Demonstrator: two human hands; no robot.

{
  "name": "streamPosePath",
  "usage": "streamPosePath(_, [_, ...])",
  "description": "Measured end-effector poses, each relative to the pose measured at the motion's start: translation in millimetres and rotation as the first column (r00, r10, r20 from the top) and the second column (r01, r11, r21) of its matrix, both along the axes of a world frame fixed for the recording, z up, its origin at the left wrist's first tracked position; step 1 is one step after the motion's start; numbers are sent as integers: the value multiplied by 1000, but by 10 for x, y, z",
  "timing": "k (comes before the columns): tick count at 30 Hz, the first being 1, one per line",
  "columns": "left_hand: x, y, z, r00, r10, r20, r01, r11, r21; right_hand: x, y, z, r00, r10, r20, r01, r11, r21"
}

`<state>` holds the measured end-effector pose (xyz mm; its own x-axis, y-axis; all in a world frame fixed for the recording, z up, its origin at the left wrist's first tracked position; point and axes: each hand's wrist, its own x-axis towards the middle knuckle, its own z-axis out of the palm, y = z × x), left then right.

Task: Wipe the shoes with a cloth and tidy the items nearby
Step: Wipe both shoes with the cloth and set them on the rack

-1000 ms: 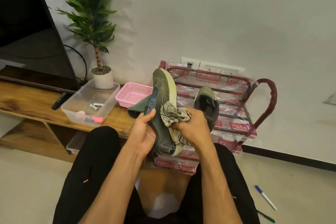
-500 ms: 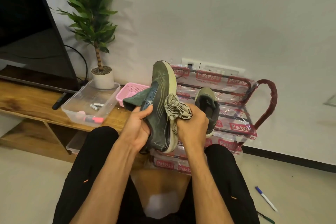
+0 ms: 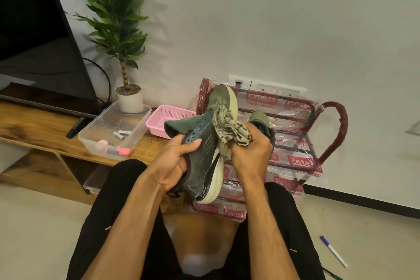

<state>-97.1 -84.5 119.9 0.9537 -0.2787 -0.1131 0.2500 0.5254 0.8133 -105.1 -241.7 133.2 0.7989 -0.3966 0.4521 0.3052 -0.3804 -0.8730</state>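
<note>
The person sits on the floor facing the far wall. The left hand point(image 3: 175, 161) grips a dark green sneaker with a pale yellowish sole point(image 3: 203, 166) around its middle. The fingers are curled behind the upper and the thumb lies across its side. The sneaker is held in the air in front of the person, toe pointing up and away, sole turned to the right.

The right hand point(image 3: 252, 154) holds a crumpled beige patterned cloth point(image 3: 229, 129), fingers clamped tight round it. It presses the cloth against the sneaker's side near the sole edge.

Just beyond the right hand, a second green shoe point(image 3: 259, 119) sits on a red metal shoe rack wrapped in clear printed plastic point(image 3: 336, 129), which stands against the far wall.

Left of the rack runs a wooden tabletop point(image 3: 34, 129). At its right end is a pink plastic basket point(image 3: 166, 118), with a clear plastic tub point(image 3: 136, 116) to its left. The tub holds two small batteries point(image 3: 121, 134) and a pink highlighter point(image 3: 119, 151). A potted green plant in a white pot point(image 3: 129, 100) stands just behind the tub. A black remote point(image 3: 73, 129) lies to the tub's left, and a black television point(image 3: 34, 29) fills the far left.

On the floor at the near right lies a white pen with a blue cap point(image 3: 334, 252), well apart from the rack.
</note>
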Motion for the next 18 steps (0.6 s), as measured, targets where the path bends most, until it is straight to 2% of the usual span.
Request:
streamPosePath(3, [-26,-31,-16,1000,-10,2,10,1000,26,7,-16,-7,998,-49,30,50,998,-31])
streamPosePath(5, [-40,-46,-39,1000,21,-16,-21,1000,2,-15,-88,18,993,107,-58,-110,993,-47])
streamPosePath(7, [-40,-59,-55,999,40,-29,-40,999,-14,-37,-152,55,943,299,-144,-310,949,-55])
streamPosePath(9, [-35,-69,-53,999,27,-22,-27,1000,11,-54,-174,67,932,326,-159,-340,938,-69])
streamPosePath(13, [-42,-34,3,997,-77,6,75,984,165,35,-184,19,996,58,-71,-62,997,-49])
streamPosePath(16, [-74,-16,13,984,-177,24,159,930,331,118,-222,-31,986,-167,-25,166,985,-36])
streamPosePath(18, [-91,-28,0,982,-187,22,167,918,361,109,-223,-71,977,-211,-2,211,977,-14])
